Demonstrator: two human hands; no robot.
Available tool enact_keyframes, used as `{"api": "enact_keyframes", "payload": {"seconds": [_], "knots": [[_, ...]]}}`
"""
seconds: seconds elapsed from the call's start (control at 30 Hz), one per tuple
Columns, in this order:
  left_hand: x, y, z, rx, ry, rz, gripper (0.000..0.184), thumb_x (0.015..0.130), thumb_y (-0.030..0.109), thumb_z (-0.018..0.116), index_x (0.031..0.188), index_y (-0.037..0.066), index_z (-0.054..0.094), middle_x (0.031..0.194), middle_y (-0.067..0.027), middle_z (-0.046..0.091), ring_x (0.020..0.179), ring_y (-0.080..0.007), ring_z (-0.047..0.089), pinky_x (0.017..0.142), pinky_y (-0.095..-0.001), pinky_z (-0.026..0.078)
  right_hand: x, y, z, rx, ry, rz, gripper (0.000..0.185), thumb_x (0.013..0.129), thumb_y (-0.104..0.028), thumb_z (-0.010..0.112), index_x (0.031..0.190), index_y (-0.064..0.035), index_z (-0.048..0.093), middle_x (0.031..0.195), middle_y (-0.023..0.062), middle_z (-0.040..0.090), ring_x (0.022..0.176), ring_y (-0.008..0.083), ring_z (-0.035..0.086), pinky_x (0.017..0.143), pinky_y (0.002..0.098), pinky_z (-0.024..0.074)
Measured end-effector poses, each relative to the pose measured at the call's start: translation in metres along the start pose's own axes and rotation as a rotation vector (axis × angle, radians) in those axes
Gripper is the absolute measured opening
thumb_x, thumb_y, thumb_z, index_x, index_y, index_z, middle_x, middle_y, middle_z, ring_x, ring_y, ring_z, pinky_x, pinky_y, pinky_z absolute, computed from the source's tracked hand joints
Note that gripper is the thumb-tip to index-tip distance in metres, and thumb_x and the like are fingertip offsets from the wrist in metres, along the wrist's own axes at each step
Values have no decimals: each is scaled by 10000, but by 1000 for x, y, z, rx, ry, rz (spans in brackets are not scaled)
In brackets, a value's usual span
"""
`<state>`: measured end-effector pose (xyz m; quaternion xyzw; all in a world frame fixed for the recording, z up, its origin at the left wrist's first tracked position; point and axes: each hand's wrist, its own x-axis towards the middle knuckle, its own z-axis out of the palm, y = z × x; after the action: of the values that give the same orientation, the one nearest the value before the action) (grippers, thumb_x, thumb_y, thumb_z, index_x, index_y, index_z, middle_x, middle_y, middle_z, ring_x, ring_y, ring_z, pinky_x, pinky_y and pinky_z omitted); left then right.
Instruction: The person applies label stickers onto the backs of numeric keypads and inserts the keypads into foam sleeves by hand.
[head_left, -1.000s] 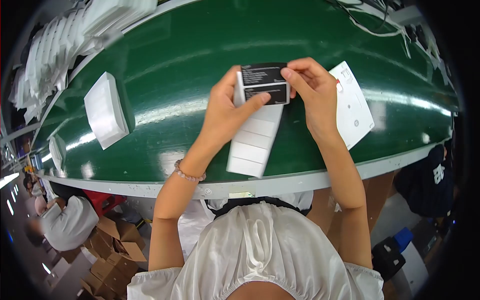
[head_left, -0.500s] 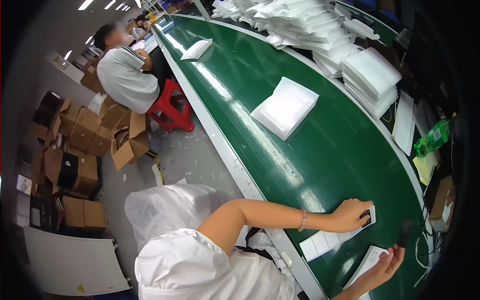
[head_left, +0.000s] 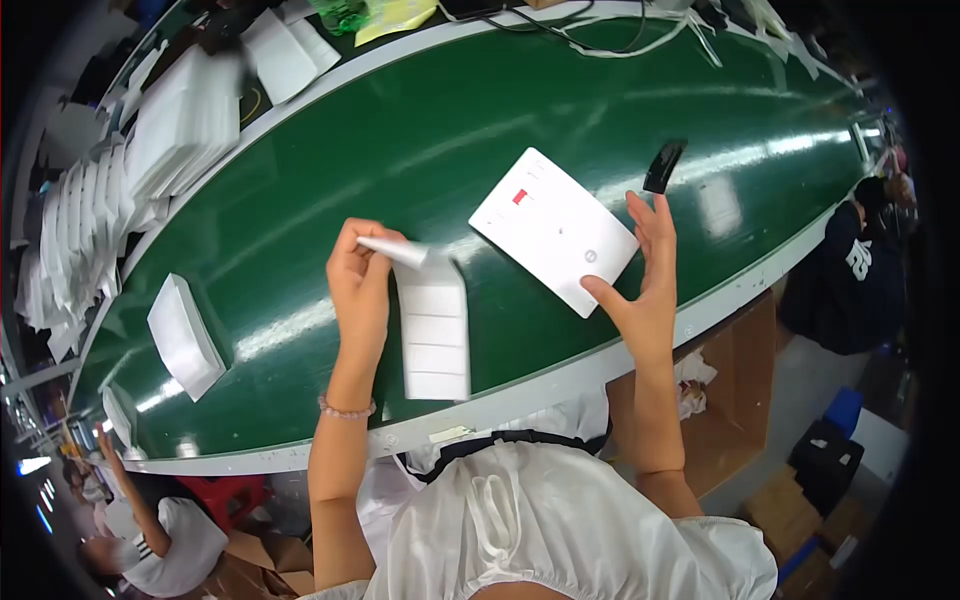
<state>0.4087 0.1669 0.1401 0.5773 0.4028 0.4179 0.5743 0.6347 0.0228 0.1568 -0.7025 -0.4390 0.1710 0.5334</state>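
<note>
On table, left hand grips the folded end of white strip, right hand is spread, black label at a fingertip, print unreadable, thumb over the edge of white box bearing red mark and round grey mark.

Past the far edge of the green tabletop, you have a stack of white pouches on your left, then a green plastic bottle beside yellow paper, and dark cables. Down to your left, a person in a white shirt is near a red stool. Below your right, crumpled white paper sits in a brown cardboard box.
</note>
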Motion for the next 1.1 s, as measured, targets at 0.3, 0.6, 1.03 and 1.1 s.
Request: {"api": "enact_keyframes", "payload": {"seconds": [0.3, 0.6, 1.03, 1.1], "knots": [[-18, 31, -12, -257, -134, -174, 302, 683, -114, 331, 860, 40, 520, 848, -93, 556, 748, -167, 473, 722, -229, 370, -1, -9, 18, -16, -148, 265, 889, 648, 41, 692, 1426, -50, 274, 1316, 148, 482, 1038, 247, 528, 931, 336, 404], [-38, 20, -43, 63, -554, -102, 212, 721, -81, 360, 664, 35, 528, 782, -69, 557, 661, -150, 454, 623, -242, 361, 9, -14, 27, 523, 117, 287, 268, 792, 40, 630, 1051, 4, 573, 867, 83, 589, 713, 111, 536, 630, 190, 414], [-50, -2, -21, 671, -399, 69, 168, 760, 170, 703, 721, 40, 602, 713, -5, 542, 535, -124, 424, 499, -251, 348, 5, -26, 65, 235, -218, 414, 80, 768, -14, 701, 820, 19, 651, 634, 20, 580, 536, 57, 467, 503, 149, 358], [-51, -10, -23, 667, -330, 172, 200, 744, 197, 731, 823, 40, 636, 705, -8, 540, 523, -119, 434, 474, -245, 353, 7, -29, 68, 179, -220, 419, 75, 762, -17, 707, 805, 20, 658, 614, 12, 572, 528, 51, 453, 494, 145, 342]]}}
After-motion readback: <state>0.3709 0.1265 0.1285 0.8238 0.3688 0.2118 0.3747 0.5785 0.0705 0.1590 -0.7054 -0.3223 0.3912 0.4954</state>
